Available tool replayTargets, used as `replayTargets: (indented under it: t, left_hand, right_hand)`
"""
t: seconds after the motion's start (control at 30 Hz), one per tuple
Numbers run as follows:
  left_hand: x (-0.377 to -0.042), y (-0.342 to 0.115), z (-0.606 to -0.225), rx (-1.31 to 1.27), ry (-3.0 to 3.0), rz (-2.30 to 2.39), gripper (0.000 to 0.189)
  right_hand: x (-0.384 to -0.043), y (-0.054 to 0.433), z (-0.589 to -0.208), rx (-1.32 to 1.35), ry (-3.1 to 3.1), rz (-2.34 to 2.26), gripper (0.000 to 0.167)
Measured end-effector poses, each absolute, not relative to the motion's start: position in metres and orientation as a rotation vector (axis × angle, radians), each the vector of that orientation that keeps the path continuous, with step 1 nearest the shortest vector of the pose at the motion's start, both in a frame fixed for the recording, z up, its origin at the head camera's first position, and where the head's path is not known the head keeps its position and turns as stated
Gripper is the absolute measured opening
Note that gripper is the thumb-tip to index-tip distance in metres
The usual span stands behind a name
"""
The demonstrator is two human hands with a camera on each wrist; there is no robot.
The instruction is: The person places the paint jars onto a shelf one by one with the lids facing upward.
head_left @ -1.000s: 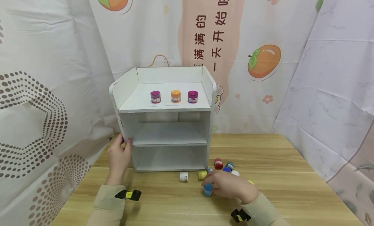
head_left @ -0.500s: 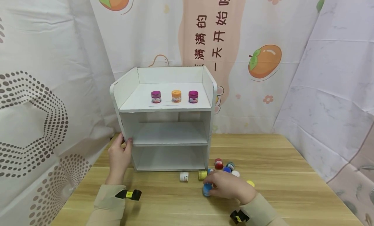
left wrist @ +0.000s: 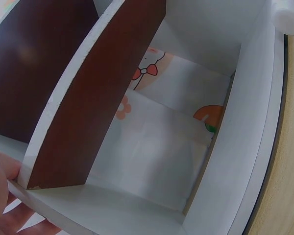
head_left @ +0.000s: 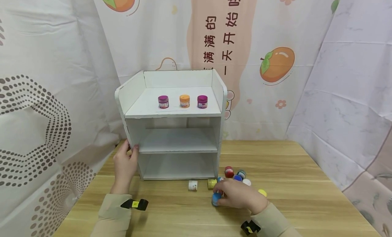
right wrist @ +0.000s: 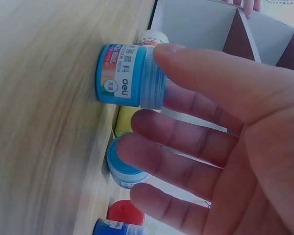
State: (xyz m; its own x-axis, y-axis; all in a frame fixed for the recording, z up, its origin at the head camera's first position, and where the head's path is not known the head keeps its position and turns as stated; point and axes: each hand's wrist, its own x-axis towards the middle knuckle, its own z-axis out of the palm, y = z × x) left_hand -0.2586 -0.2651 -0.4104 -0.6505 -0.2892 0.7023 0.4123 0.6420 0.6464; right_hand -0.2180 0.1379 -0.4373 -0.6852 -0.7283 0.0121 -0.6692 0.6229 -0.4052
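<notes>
My left hand (head_left: pixel 125 165) grips the left side panel of the white shelf unit (head_left: pixel 177 151), its thumb at the front edge; the left wrist view shows the thumb and fingers at a board's edge. With thumb and finger, my right hand (head_left: pixel 240 195) pinches a light blue paint jar (right wrist: pixel 122 76) by its clear lid. That jar is upright, at or very near the tabletop. Three paint jars stand on the top shelf: a purple one (head_left: pixel 163 101), an orange one (head_left: pixel 184 101) and a magenta one (head_left: pixel 202 101).
By the unit's base are a white jar (head_left: pixel 193 185) and a yellow jar (head_left: pixel 212 183). Behind the right hand cluster a red jar (head_left: pixel 229 172), a dark green jar (head_left: pixel 241 174) and several others. A printed cloth (head_left: pixel 260 104) hangs behind the wooden table (head_left: pixel 171 209).
My right hand's fingers have closed on the light blue jar, which has shifted slightly left. The left hand keeps its place on the shelf unit.
</notes>
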Motion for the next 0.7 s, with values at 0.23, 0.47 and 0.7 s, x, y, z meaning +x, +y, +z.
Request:
replayTargets:
  t: [0.23, 0.47, 0.7]
  left_hand:
    - [-0.258, -0.265, -0.411, -0.087, -2.026, -1.054, 0.036]
    - [-0.258, -0.265, -0.411, -0.084, -2.031, -1.037, 0.035]
    - [-0.258, -0.266, -0.410, -0.083, -2.029, -1.035, 0.035]
  right_hand:
    - [-0.217, 0.139, -0.436, -1.159, 2.688, -0.596, 0.019]
    - [-0.215, 0.143, -0.429, -1.152, 2.702, -0.661, 0.034]
    - [-0.212, 0.147, -0.421, -1.204, 2.772, -0.584, 0.032]
